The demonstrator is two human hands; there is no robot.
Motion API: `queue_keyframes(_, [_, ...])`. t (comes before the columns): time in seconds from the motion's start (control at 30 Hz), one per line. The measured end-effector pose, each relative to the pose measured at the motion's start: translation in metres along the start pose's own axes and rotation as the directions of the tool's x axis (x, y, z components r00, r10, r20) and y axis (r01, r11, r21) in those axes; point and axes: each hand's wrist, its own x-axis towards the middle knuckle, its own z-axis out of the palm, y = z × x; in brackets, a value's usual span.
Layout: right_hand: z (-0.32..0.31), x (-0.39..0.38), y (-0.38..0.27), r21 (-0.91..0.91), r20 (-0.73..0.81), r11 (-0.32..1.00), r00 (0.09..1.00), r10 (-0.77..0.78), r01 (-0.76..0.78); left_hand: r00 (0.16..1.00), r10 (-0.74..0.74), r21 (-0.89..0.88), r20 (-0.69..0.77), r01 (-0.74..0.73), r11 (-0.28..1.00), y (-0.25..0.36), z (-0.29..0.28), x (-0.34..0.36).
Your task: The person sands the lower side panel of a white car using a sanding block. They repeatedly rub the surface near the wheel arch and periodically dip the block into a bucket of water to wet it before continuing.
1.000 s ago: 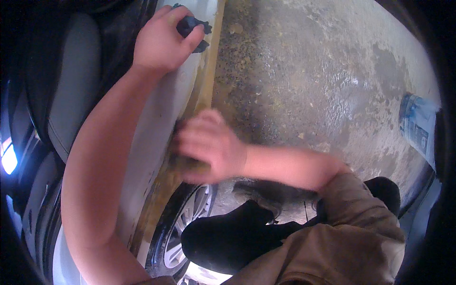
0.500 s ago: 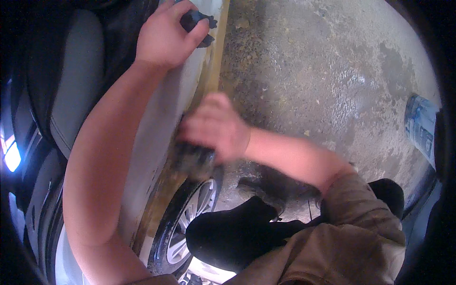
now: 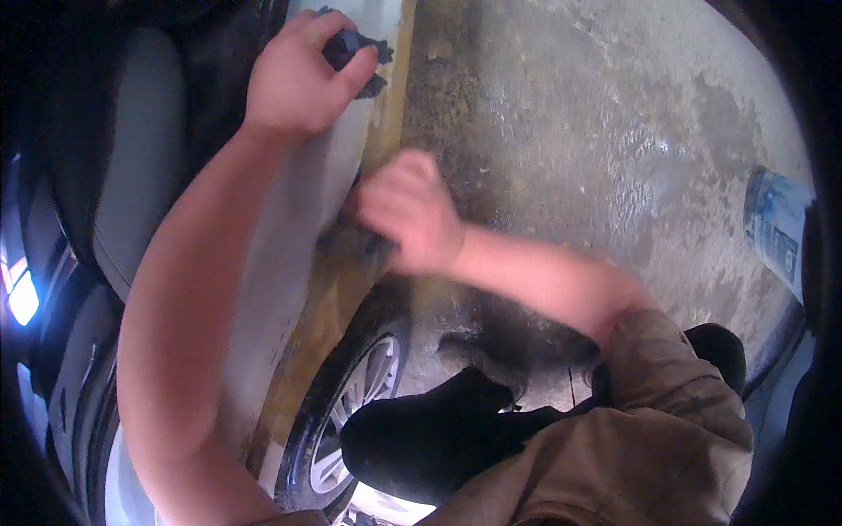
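At the top, my left hand (image 3: 298, 79) rests against the car's pale door sill (image 3: 272, 280), fingers curled round a dark blue, crumpled, rag-like piece (image 3: 344, 51) with ragged edges. Lower down and to the right, my right hand (image 3: 410, 210) is blurred by motion, its fingers bent over the sill's outer edge. Under those fingers shows a dark, smeared thing (image 3: 358, 235) whose kind cannot be made out. A yellowish-brown strip (image 3: 298, 377) runs along the lower side of the sill.
A wheel with a silver rim (image 3: 360, 394) stands below my right hand, close to my dark-clad leg (image 3: 438, 430). Grey car seats (image 3: 140, 158) lie inside at the left. The concrete floor (image 3: 570, 131) is stained and wet in patches. A blue-and-white printed bag (image 3: 776, 223) is at the far right.
My right hand has moved up and slightly right along the sill, with the dark thing under it. My left hand has shifted slightly down and left, still gripping the crumpled piece.
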Motion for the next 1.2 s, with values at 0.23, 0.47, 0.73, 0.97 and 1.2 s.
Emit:
queue_keyframes(0.23, [0.002, 0.002, 0.025, 0.047, 0.046, 0.992, 0.992, -0.120, 0.118, 0.995, 0.091, 0.023, -0.034, -0.091, 0.996, -0.001, 0.000, 0.001])
queue_keyframes(0.47, [0.004, -0.003, -0.023, 0.227, -0.026, 0.974, 1.000, -0.010, 0.015, 0.999, 0.045, 0.033, -0.025, -0.044, 0.998, -0.001, -0.001, -0.001])
queue_keyframes(0.73, [0.003, -0.004, 0.026, -0.056, 0.038, 0.989, 0.991, -0.131, 0.133, 1.000, 0.012, 0.018, 0.020, -0.012, 1.000, 0.000, -0.002, 0.000])
queue_keyframes(0.97, [0.000, 0.009, 0.060, -0.195, -0.081, 0.962, 0.975, -0.208, 0.189, 0.995, 0.094, 0.031, -0.046, -0.093, 0.995, 0.002, -0.001, 0.000])
queue_keyframes(1.2, [0.009, 0.000, 0.029, -0.024, -0.106, 0.989, 0.984, -0.147, 0.145, 0.992, 0.113, 0.012, -0.058, -0.113, 0.994, 0.000, -0.002, 0.000])
